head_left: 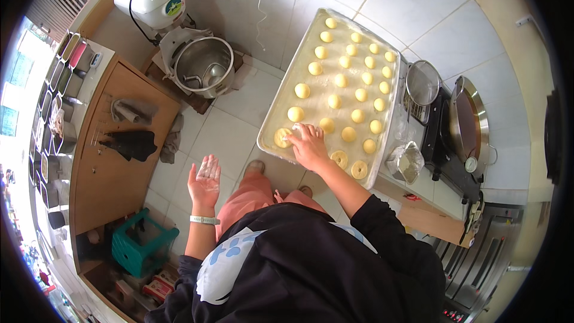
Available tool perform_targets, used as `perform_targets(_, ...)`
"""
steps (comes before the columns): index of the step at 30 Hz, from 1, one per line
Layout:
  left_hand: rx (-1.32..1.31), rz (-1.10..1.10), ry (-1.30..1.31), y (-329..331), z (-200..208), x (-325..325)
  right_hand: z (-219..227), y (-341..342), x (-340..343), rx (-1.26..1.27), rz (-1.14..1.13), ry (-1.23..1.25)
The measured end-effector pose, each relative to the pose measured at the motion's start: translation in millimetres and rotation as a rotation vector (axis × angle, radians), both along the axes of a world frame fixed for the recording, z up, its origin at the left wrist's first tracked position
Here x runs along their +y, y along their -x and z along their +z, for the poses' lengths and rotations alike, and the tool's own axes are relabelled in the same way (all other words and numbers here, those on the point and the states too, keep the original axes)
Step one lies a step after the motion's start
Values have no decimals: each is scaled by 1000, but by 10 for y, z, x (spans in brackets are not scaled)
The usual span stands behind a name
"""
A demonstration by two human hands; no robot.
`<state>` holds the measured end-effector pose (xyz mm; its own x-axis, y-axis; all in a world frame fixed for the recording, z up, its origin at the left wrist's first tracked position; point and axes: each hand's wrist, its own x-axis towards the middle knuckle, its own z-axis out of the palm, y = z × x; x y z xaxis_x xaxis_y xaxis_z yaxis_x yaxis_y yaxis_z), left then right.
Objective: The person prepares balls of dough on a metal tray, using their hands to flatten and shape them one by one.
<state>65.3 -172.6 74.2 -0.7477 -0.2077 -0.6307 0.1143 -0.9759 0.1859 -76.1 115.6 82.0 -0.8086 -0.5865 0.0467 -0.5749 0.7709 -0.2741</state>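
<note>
Clock read from the middle of the view, 12 at top. Large shallow pale metal tray (287, 93) at 1 o'clock, tilted in view, bearing rows of small round pale-yellow dough pieces (334, 101); most are smooth and domed. Two flatter pale-yellow dough rounds (359, 170), each with a dimple or hole in the middle, sit at the tray's 6 to 5 o'clock end. Right hand (308, 146) near the centre, over the near edge of the tray, palm down, fingers bent; thumb side touches a flattened pale-yellow dough piece (282, 137) at the tray's 8 o'clock corner. Can't tell if the fingertips pinch or only press it. Left hand (206, 182) at 8 o'clock, palm up, fingers extended, nothing in it, white powder on palm and fingers, well apart from the tray; pale band (204, 219) round that wrist. Surroundings: white stand mixer (149, 3) between 10 and 11 o'clock, round silver metal bowl (203, 67) just beside it; row of metal containers (70, 84) at 9 to 10; green plastic crate (140, 245) at 8. Round mesh sieve (423, 82) at 2, just beside the tray; wide dark round pan (469, 116) at 3; crumpled silver foil container (408, 162) just past 3, near the tray.
</note>
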Motion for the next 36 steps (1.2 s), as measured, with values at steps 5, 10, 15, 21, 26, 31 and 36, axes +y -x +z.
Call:
perform_targets(5, -14, -78, 9, 169, 27, 3, -2, -48, -69, -26, -42, -18)
perform_targets(10, -36, -242, 46, 390, -25, 3, -2, -81, -133, -17, -13, -99)
perform_targets(15, -14, -565, 89, 703, -35, 141, 2, -105, -177, -18, -16, -78)
perform_targets(21, 41, -1123, 156, 998, 46, 355, -322, -129, -272, -37, -127, 56)
perform_targets(26, 154, -1297, 389, 1281, 58, 534, 27, -438, -563, -55, -483, 426)
perform_targets(31, 218, -1404, 432, 1423, 408, 1054, 304, -660, -508, 303, -701, 377)
perform_targets(36, 362, -1499, 487, 1440, 632, 1518, 494, -850, -396, 475, -940, 52)
